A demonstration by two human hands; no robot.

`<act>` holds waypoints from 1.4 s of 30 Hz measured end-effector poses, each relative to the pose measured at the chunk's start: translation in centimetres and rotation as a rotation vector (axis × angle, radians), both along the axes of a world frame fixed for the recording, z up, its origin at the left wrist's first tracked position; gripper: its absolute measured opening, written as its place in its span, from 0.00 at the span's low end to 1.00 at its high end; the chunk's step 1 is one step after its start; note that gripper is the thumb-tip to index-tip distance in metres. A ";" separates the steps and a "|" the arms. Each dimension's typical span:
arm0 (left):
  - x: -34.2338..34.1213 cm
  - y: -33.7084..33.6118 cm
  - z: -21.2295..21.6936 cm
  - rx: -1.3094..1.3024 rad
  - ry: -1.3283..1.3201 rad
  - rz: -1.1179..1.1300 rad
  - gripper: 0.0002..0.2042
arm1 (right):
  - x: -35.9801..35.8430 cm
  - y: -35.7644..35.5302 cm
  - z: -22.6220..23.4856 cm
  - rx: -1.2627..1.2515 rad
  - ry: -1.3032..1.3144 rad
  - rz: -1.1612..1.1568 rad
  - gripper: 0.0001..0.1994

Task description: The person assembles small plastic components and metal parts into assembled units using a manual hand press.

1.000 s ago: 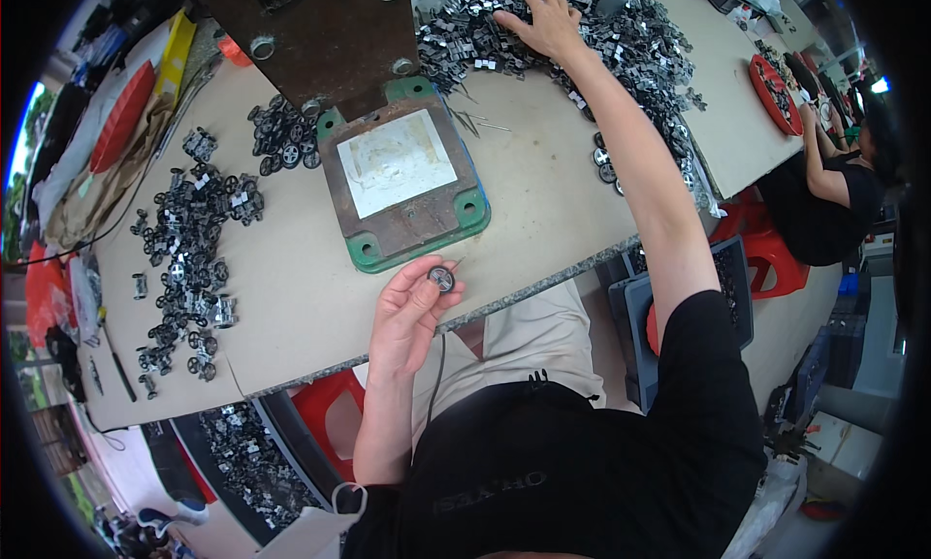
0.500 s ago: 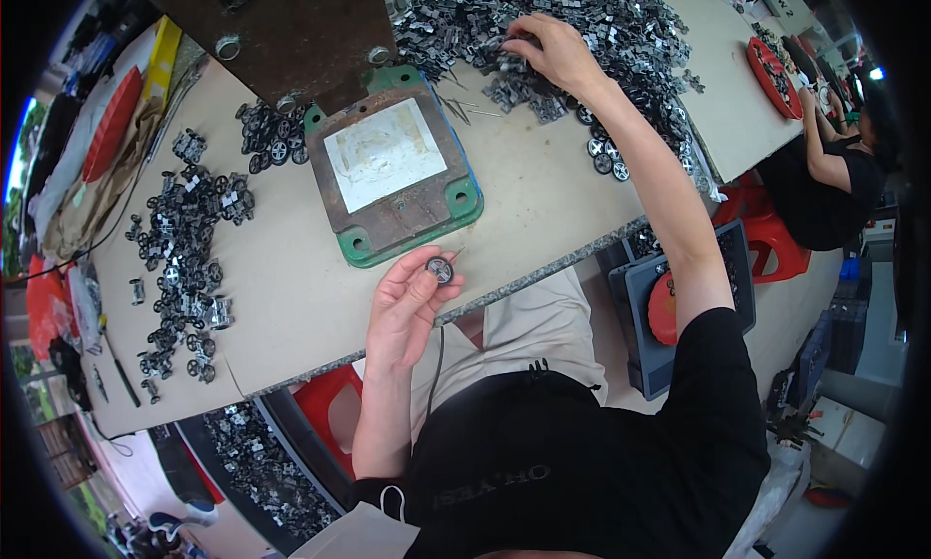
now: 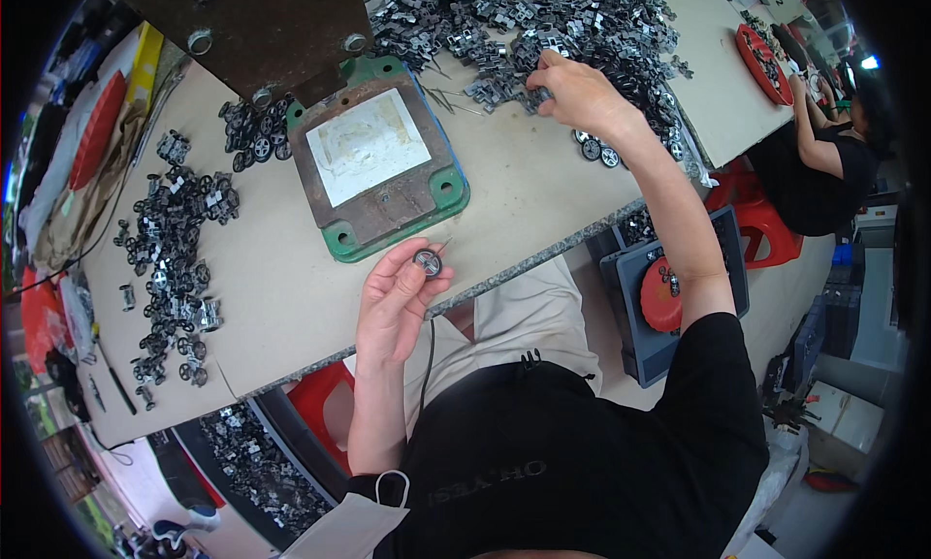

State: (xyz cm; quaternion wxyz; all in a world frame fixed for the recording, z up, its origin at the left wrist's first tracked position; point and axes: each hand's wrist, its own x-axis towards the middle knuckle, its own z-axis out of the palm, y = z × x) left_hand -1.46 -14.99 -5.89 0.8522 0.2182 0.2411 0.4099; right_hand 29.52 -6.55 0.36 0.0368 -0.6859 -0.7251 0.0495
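While the left hand (image 3: pixel 396 302) is pinching a small round black wheel with a silvery hub (image 3: pixel 428 261) between thumb and fingertips just above the near edge of the pale bench (image 3: pixel 281 297), the right hand (image 3: pixel 579 92) is reaching far across, its fingers curling down into the big heap of small dark grey metal parts (image 3: pixel 543 21) at the back; whether they are closing on a piece there cannot be told. Just beside that wrist, a few loose black wheels (image 3: pixel 596 150) are lying on the bench top. Between the two hands, a rusty brown metal plate with a white square centre on a green base (image 3: pixel 376 166) is sitting flat, and a dark brown press block (image 3: pixel 247 26) is hanging over its far end. To the left, a spread of assembled dark wheel-and-axle pieces (image 3: pixel 175 258) is lying scattered. Below the bench edge on the right, a dark blue plastic crate (image 3: pixel 722 258) is holding a round red lid (image 3: pixel 662 307), with more small dark parts showing at its far end. At the far right, a red round tray (image 3: pixel 759 60) is holding more small pieces, and another person's hand (image 3: pixel 797 82) is working at it.
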 end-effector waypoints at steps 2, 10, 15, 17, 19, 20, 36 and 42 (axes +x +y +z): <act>-0.1 -0.1 0.0 -0.002 0.011 0.015 0.15 | 0.1 -0.3 -0.8 0.079 0.028 0.077 0.15; 0.4 -0.3 0.4 0.004 0.006 0.020 0.13 | -2.0 -3.2 -2.1 0.084 0.510 0.148 0.14; 0.2 -0.4 0.3 0.008 0.032 0.036 0.13 | -1.7 -5.0 -3.3 0.305 0.574 0.273 0.11; 0.2 -0.5 0.4 0.012 0.042 0.037 0.12 | -1.3 -5.7 -2.9 0.198 0.611 0.202 0.12; 0.3 -0.5 0.6 0.033 0.063 0.039 0.12 | -1.6 -6.1 -2.8 0.252 0.636 0.083 0.10; 0.3 -0.5 0.5 0.032 0.061 0.036 0.12 | -1.9 -6.2 -2.8 0.308 0.660 -0.036 0.09; 1.2 -0.9 1.1 0.197 0.277 0.186 0.13 | -7.6 -8.6 -2.2 -0.107 1.654 -0.142 0.16; 1.5 -1.2 1.3 0.200 0.314 0.197 0.13 | -9.1 -9.1 -3.0 -0.164 1.666 -0.077 0.16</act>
